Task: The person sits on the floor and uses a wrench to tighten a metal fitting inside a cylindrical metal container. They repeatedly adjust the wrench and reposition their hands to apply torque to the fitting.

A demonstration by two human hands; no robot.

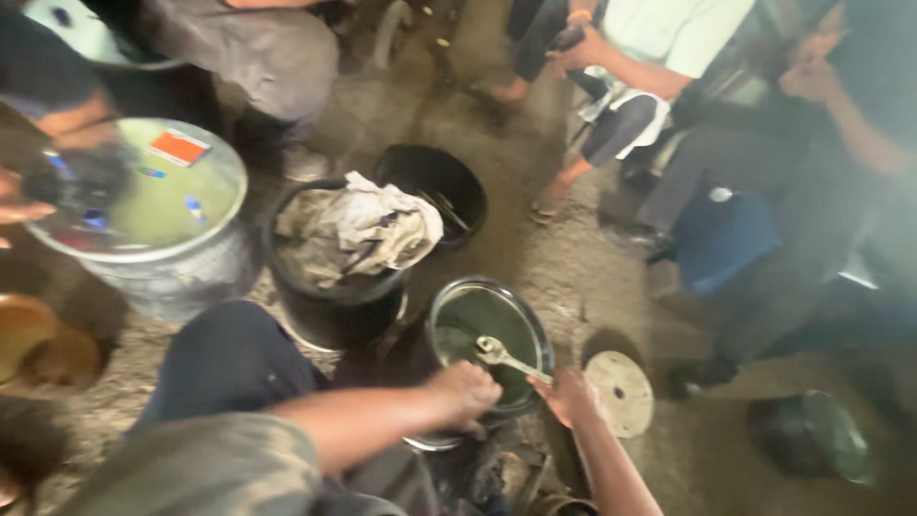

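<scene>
Looking down past our dark-trousered knee, we see our left hand (468, 390) curled shut on the near rim of a round shiny steel pot (489, 336) that sits on the dusty concrete floor (573, 277) right in front of us. Our right hand (570, 397) lies at the pot's right edge with its fingers closed on the handle end of a silver metal spanner (506, 358), whose ring head rests inside the pot, over its greenish reflecting bottom. Just right of that hand a flat pale round metal disc (621, 392) with a small hole in its middle lies on the floor. Behind the pot stands a black bucket stuffed with crumpled dirty white rags (355, 234), and touching it farther back is a second black bucket (435, 191), open, with thin tools leaning in it. To the left stands a large silvery drum with a flat greenish lid (158, 215) bearing small coloured stickers; another person's hand (19, 205) hovers at its left edge, blurred. Other people sit or crouch around the far side, one in a pale green shirt (669, 33), one in dark clothes at right. A dark round pot (812, 435) lies at the lower right.
</scene>
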